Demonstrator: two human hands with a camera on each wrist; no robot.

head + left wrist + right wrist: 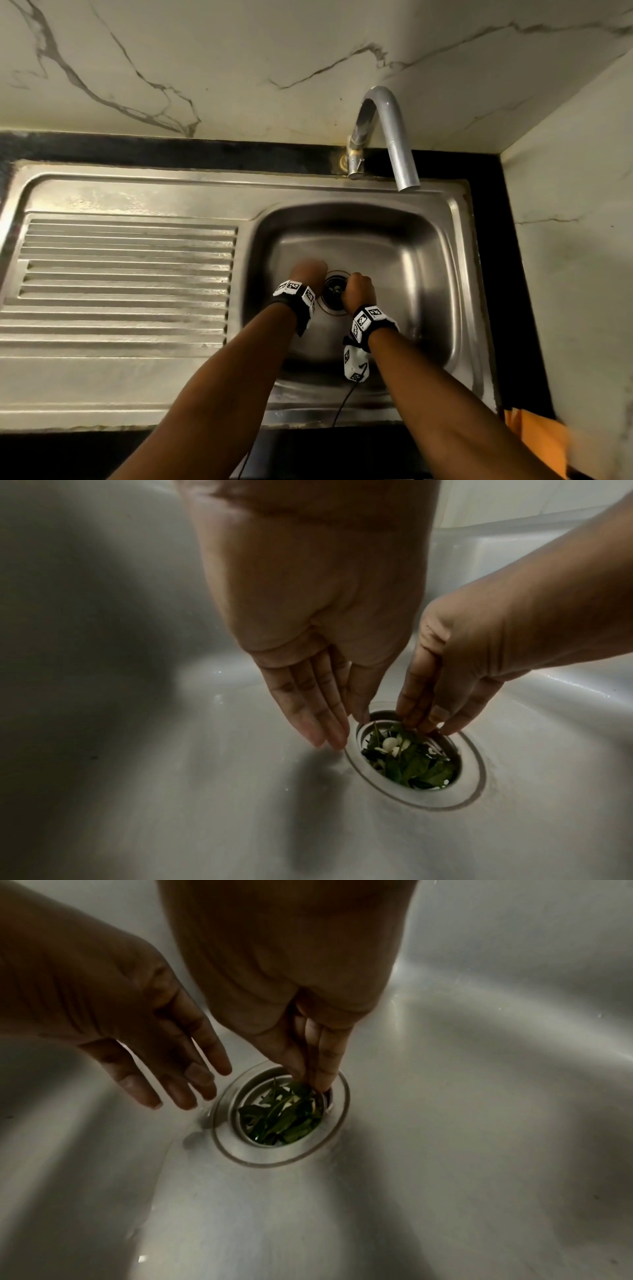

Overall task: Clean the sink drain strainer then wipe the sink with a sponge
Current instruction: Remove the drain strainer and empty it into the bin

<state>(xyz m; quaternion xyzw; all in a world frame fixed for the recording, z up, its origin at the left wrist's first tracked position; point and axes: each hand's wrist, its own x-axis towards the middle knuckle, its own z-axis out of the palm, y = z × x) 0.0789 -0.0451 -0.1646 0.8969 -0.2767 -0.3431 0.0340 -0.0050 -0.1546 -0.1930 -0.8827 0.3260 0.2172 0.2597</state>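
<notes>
The round metal drain strainer [334,289] sits in the drain at the bottom of the steel sink [428,257]. It is packed with green leaves and white scraps [411,764]. My right hand [358,287] reaches down to the strainer's rim [240,1096]; its fingers [325,1064] dip inside and the thumb [455,723] stays outside, pinching that rim. Beside the drain on the left, my left hand [308,270] hangs with straight fingers [322,723], the tips just at the drain's flange [472,777], holding nothing. No sponge shows in any view.
A grooved drainboard [126,274] lies left of the basin. The curved faucet [394,137] stands behind it, spout over the basin's back edge. Marble walls close in at the back and right. An orange object [534,435] sits at the front right corner.
</notes>
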